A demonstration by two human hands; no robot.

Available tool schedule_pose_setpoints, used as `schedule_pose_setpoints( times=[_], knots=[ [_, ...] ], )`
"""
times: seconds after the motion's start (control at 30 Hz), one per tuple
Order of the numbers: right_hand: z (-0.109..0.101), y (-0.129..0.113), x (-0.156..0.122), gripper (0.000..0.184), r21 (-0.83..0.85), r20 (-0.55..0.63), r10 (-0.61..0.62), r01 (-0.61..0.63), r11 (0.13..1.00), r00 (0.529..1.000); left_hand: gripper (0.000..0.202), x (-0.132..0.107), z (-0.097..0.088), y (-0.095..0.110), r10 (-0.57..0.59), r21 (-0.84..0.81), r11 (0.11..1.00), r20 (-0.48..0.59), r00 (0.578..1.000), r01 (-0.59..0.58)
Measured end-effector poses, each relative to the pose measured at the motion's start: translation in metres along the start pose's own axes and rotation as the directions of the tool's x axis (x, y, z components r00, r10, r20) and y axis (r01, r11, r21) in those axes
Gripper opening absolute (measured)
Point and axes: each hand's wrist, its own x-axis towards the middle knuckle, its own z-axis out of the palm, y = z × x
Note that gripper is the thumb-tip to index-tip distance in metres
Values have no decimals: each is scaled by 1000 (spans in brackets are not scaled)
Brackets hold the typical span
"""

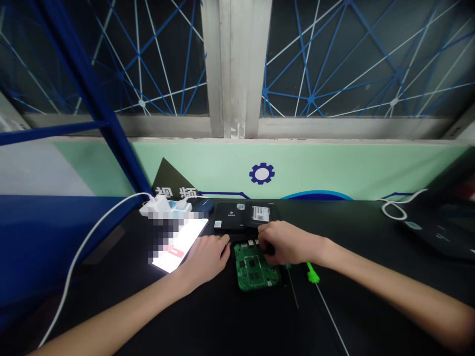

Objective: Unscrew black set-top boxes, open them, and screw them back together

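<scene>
A green circuit board (pixel 254 277) lies on the black table in front of me, with small metal ports along its far edge. My right hand (pixel 287 243) is over the board's far right corner. Its fingers are curled and closed; what they pinch, if anything, is hidden. To the left of the board rests my left hand (pixel 210 254), its thumb and index finger apart and nothing seen in them. This hand is beside a lit phone (pixel 181 247). Just beyond the board are dark casing parts (pixel 230 216) with labels.
A screwdriver with a bright green handle (pixel 312 273) lies right of the board, near another thin metal shaft (pixel 293 289). At the back left sits a white power strip (pixel 166 206) with a white cable (pixel 79 252). A black device (pixel 438 237) stands at the right.
</scene>
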Motion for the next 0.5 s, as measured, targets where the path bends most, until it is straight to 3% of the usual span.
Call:
schedule_pose_setpoints(
  times=[0.23, 0.5],
  knots=[
    [0, 3, -6, 13, 117, -49, -14, 20, 993, 999, 25, 0, 1, -1, 8, -7, 1000, 1, 1000, -8],
    [13, 11, -12, 9, 342, -200, -54, 121, 932, 978, 22, -1, 2, -3, 18, -14, 1000, -2, 1000, -18]
  ],
)
